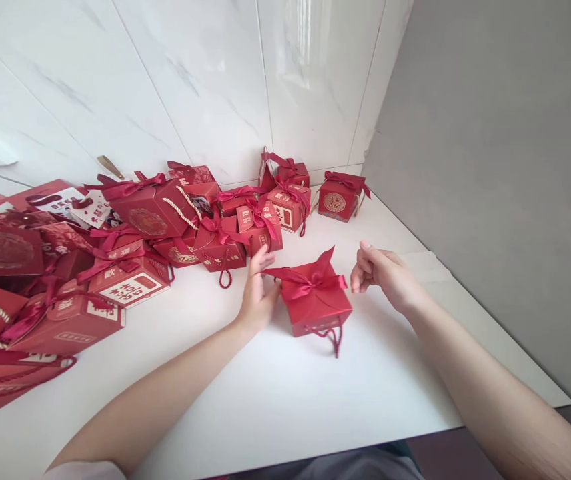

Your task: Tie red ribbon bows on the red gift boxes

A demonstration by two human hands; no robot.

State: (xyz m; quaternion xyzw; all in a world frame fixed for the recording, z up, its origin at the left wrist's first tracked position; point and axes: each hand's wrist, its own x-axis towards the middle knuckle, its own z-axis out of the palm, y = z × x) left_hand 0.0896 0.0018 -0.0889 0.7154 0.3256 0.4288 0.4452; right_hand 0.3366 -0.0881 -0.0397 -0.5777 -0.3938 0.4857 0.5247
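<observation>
A red gift box [316, 313] with cord handles stands on the white table in front of me. A satin ribbon bow [313, 285] is tied across its top, with one tail pointing up and another to the left. My left hand [259, 290] is at the box's left side, fingers stretched out and thumb against or very near the box. To the right of the box, my right hand [378, 272] hovers near the bow's right loop. Its fingers are curled in with the thumb over them, and I see nothing held in it.
Many similar red boxes [135, 270] with ribbons and cords crowd the table's left and back. A single ribboned box [338, 199] stands at the back right. White marbled tiles [215, 80] rise behind, and a grey wall [490, 167] borders the right edge.
</observation>
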